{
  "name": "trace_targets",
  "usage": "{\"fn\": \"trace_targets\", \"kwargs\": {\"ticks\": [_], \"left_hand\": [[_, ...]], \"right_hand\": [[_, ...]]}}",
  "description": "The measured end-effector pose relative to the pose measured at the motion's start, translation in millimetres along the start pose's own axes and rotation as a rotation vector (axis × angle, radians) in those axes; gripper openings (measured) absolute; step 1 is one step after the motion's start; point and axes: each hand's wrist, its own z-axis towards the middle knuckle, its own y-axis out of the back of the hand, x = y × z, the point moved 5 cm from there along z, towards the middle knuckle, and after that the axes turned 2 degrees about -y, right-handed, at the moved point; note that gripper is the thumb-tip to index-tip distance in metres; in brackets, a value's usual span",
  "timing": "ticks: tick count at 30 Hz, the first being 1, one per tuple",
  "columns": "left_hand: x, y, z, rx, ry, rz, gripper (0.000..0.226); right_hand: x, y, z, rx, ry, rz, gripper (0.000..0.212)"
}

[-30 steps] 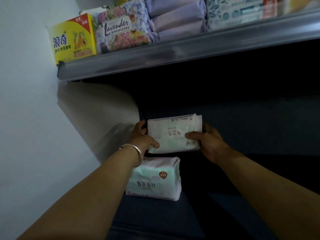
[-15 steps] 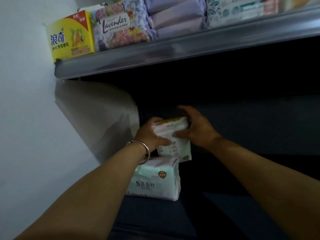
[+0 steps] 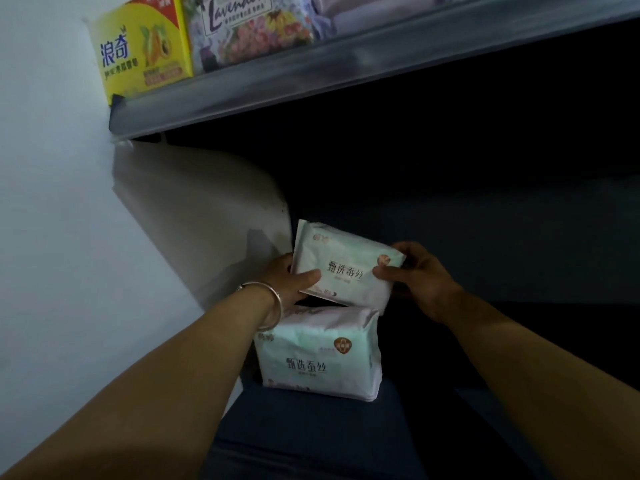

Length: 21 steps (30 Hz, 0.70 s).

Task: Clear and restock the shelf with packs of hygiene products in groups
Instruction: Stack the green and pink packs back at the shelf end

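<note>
Here both hands close on one pale green pack (image 3: 346, 268), held between them in the dim space of the lower shelf (image 3: 311, 445). The left hand (image 3: 289, 280) clasps the pack's left end, thumb laid across the printed front and the other fingers hidden behind. The right hand (image 3: 417, 277) pinches the right end, thumb tip on the front near the round brown mark, fingers wrapped behind. The held pack sits tilted, its left end higher and farther, just above and beyond a second pack (image 3: 320, 355) of the same design that stands on the shelf; whether the two touch cannot be told. A silver bangle (image 3: 272, 306) circles the left wrist.

Half a second ago the held pack was turned narrow-side up with small print showing and both hands bunched close over it; now it faces the camera with its front print, the hands spread to its ends. The standing pack has not moved.

Counted: two pale green packs, two hands, one bangle. On the upper shelf (image 3: 346, 71), far and to the left, one yellow box (image 3: 142, 46) stands against the white wall (image 3: 52, 202), with one floral Lavender pack (image 3: 249, 29) just to its right; further items there are cut off.
</note>
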Motion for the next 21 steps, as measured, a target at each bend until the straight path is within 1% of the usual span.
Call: {"fn": "trace_targets", "kwargs": {"ticks": [2, 3, 5, 6, 8, 10, 11, 12, 13, 14, 15, 18, 21], "left_hand": [[3.5, -1.6, 2.6, 0.011, 0.009, 0.036, 0.038], [3.0, -1.8, 5.8, 0.011, -0.024, 0.142, 0.038], [-1.2, -2.4, 12.5, 0.003, -0.128, 0.426, 0.042], [-5.0, -2.5, 12.4, 0.005, -0.172, 0.524, 0.046], [-10.1, -0.5, 9.0, 0.032, -0.189, 0.62, 0.058], [-10.3, 3.8, 1.6, 0.136, -0.129, 0.666, 0.072], [-8.4, 5.2, -5.3, 0.242, -0.084, 0.696, 0.071], [-5.4, 5.6, -14.3, 0.379, -0.021, 0.745, 0.069], [-2.0, 6.8, -22.8, 0.496, 0.04, 0.782, 0.071], [1.5, 9.5, -27.4, 0.57, 0.083, 0.805, 0.077], [4.0, 11.5, -29.3, 0.6, 0.098, 0.829, 0.083], [4.6, 10.1, -27.5, 0.606, 0.083, 0.892, 0.092], [5.6, 5.1, -23.2, 0.625, 0.057, 0.913, 0.088]], "right_hand": [[-5.8, -5.4, 0.4, 0.04, 0.014, 0.033, 0.045], [-7.0, -6.5, 1.0, 0.036, 0.036, 0.041, 0.047], [-5.0, -4.6, 5.0, -0.025, 0.088, 0.007, 0.048], [-3.0, -2.4, 7.3, -0.067, 0.117, -0.047, 0.05], [0.1, 0.6, 11.4, -0.141, 0.151, -0.239, 0.056], [-6.6, 1.7, 12.4, -0.142, 0.109, -0.555, 0.06], [-14.9, 1.3, 11.5, -0.107, 0.072, -0.705, 0.061], [-23.8, 0.9, 11.3, -0.07, 0.049, -0.803, 0.062], [-30.3, 0.9, 11.5, -0.052, 0.042, -0.839, 0.063], [-34.4, 0.5, 12.7, -0.047, 0.036, -0.841, 0.065], [-36.1, -0.9, 13.6, -0.046, 0.035, -0.845, 0.066], [-36.3, -5.2, 18.4, -0.044, 0.031, -0.889, 0.067], [-38.4, -9.6, 23.9, -0.041, 0.063, -0.943, 0.063]]}}
